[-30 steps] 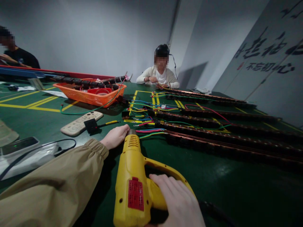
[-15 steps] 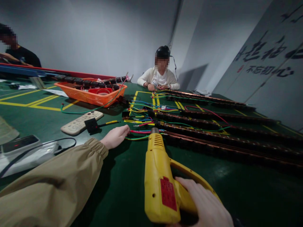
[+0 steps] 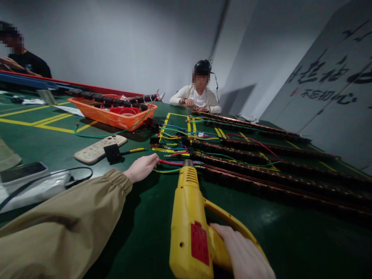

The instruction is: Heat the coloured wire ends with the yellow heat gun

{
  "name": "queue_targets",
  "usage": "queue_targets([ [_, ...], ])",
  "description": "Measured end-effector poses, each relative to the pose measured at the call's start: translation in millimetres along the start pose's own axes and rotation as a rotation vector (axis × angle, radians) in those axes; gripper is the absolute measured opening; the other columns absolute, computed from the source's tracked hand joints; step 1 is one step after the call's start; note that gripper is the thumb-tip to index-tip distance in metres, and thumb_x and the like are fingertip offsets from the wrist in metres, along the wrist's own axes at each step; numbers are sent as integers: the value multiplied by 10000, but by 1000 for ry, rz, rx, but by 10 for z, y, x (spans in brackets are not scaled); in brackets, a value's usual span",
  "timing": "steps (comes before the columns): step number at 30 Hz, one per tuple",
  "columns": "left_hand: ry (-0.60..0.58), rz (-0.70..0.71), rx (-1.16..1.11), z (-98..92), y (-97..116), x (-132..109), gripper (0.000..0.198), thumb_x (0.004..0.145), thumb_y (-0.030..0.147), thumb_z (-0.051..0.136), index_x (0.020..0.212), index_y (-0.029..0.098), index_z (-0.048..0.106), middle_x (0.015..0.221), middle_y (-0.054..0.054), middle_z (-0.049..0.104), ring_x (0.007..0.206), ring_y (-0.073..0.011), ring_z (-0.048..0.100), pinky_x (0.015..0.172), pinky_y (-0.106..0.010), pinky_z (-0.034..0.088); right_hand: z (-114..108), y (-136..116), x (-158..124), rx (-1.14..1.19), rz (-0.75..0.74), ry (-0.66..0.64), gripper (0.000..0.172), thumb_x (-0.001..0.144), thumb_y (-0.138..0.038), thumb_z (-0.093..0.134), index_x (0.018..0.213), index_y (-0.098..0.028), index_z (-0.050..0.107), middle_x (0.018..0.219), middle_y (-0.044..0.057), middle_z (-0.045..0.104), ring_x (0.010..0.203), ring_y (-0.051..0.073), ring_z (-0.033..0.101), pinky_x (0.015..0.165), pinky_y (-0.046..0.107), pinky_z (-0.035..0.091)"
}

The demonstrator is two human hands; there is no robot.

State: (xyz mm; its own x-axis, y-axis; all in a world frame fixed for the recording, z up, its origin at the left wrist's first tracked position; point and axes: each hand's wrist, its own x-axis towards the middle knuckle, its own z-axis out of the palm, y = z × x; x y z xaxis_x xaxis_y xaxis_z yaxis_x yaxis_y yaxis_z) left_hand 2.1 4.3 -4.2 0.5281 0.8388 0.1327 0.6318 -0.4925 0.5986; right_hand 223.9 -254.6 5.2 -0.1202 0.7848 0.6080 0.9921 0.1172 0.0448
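Note:
My right hand (image 3: 242, 248) is wrapped round the handle of a yellow heat gun (image 3: 188, 209) with a red label. Its metal nozzle (image 3: 187, 163) points away from me, right at the coloured wires. Pinched in the fingertips of my left hand (image 3: 143, 167) is the end of a red wire (image 3: 171, 162); the very tip is hidden by the fingers. A green wire (image 3: 167, 170) runs just below it. These wires lead into the nearest of several long dark bars with copper strips (image 3: 250, 182) lying across the table.
An orange basket (image 3: 116, 121) holds dark segmented parts. Left of my hand lie a beige perforated block (image 3: 95, 150), a black square piece with a yellow-sleeved lead (image 3: 112, 153) and a white power strip (image 3: 43, 193). One person (image 3: 200, 93) sits across the green table, another (image 3: 27, 62) far left.
The heat gun in my right hand has shifted slightly left, its nozzle now farther along the red wire toward my left hand. My left hand keeps its pinch in nearly the same place.

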Motion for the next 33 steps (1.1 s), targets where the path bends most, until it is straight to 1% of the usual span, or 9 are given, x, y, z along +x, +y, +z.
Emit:
queue_targets([
  [4,6,14,10,8,-22,10,328,903,407,259,843,188,495,844,-20,595,794,-155,534,720,-259,372,189,-248,4,115,122,93,772,715,-727,98,968,-206,608,925,-24,614,868,22,491,830,159,292],
  [8,0,-1,44,14,-24,13,344,897,429,251,853,190,494,834,-21,589,785,-160,528,692,-261,364,340,-471,50,150,127,174,799,694,-748,59,923,-225,617,880,-41,615,852,25,469,833,162,269],
  [11,-2,-8,58,7,-8,13,369,887,440,236,862,185,501,863,-38,594,800,-170,527,695,-265,366,380,-591,103,152,151,161,723,766,-652,42,922,-241,616,887,-53,615,861,18,469,853,168,258],
  [16,-16,-6,29,-11,-23,19,349,859,396,237,886,165,498,902,-62,593,832,-182,525,739,-280,383,405,-759,160,151,179,172,927,562,-850,15,917,-237,613,889,-49,613,844,27,477,853,184,280],
  [18,-16,2,5,-15,-38,24,344,852,389,245,884,160,500,898,-61,591,828,-181,522,743,-282,384,416,-800,165,146,181,183,918,572,-850,34,920,-229,613,895,-37,614,860,35,483,862,193,286],
  [25,-23,12,-8,-22,-40,23,327,864,375,249,878,164,498,862,-41,578,812,-167,517,731,-271,364,311,-701,236,145,158,156,913,561,-847,9,870,-249,626,824,-49,608,760,9,471,783,180,288],
  [28,-12,23,-5,-14,-46,12,323,875,389,249,854,165,481,854,-40,572,802,-165,511,723,-270,360,270,-575,249,175,77,121,789,643,-806,118,855,-242,628,787,-62,605,740,-24,481,758,159,288],
  [30,-1,39,-10,-6,-53,9,340,885,414,248,833,165,473,838,-35,566,784,-161,506,713,-269,359,284,-503,222,198,107,144,703,736,-708,111,844,-238,621,780,-58,601,737,-22,470,770,150,277],
  [33,-1,50,-30,3,-57,12,353,893,431,257,828,165,480,818,-26,563,767,-154,501,703,-263,358,321,-432,164,208,109,142,662,751,-677,121,854,-247,614,768,-55,595,732,-16,451,770,143,261],
])
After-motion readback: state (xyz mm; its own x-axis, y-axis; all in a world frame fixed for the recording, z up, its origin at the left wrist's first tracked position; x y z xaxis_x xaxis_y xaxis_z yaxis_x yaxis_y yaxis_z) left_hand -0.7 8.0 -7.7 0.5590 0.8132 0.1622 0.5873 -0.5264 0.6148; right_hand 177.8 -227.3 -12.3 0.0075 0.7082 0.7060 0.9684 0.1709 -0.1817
